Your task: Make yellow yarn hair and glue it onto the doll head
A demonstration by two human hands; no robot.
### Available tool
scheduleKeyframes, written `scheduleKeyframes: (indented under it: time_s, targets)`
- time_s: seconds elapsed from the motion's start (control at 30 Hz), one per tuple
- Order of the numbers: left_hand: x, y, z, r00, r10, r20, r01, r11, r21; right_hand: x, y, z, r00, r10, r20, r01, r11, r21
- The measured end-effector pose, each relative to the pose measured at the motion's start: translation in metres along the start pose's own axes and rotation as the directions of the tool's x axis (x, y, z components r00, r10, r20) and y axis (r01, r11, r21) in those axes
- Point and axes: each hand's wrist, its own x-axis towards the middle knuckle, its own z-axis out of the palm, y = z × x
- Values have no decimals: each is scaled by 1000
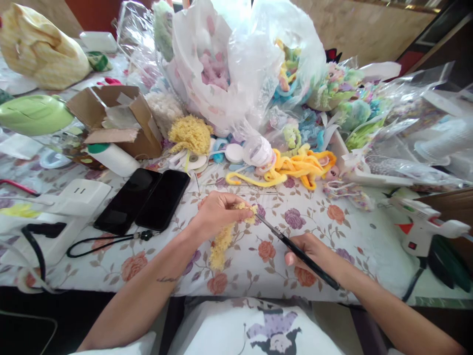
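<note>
My left hand (219, 211) is closed in a pinch on a strip of fluffy yellow chenille yarn (222, 241), which hangs down from the fingers over the floral tablecloth (314, 222). My right hand (309, 250) grips black scissors (295, 250). The blades point up-left, and their tips meet the yarn right at my left fingertips. Both hands are over the table's near middle.
Two black phones (148, 199) lie to the left beside a white power strip (79, 196). A white glue gun (424, 224) lies at the right. Behind are yellow pipe cleaners (295, 170), a cardboard box (118, 118), tape rolls and plastic bags (229, 64) of plush material.
</note>
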Motion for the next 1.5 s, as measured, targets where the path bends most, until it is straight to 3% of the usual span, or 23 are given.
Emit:
scheduleKeyframes:
  time_s: [0.8, 1.03, 1.17, 1.37, 1.43, 1.5]
  targets:
    - [2, 2, 2, 998, -45, 35, 46, 998, -42, 1, -7, -4, 1000, -18, -17, 18, 999, -31]
    - [4, 0, 2, 996, -85, 20, 86, 996, -32, 6, -7, -4, 998, 32, -45, -35, 997, -73]
    - [6, -2, 1, 998, -58, 11, 59, 997, -54, 4, -11, -10, 999, -15, -49, 9, 993, -116]
    - [8, -2, -3, 999, -43, 27, 47, 975, -216, -5, -6, -45, 976, -56, -211, -18, 942, -334]
    - [10, -4, -4, 997, -43, 62, 59, 956, -286, -6, 4, -59, 925, -89, -368, -121, 851, -511]
    - [11, -5, -4, 995, -43, 92, 73, 934, -349, -4, 14, -71, 851, -159, -501, -259, 703, -663]
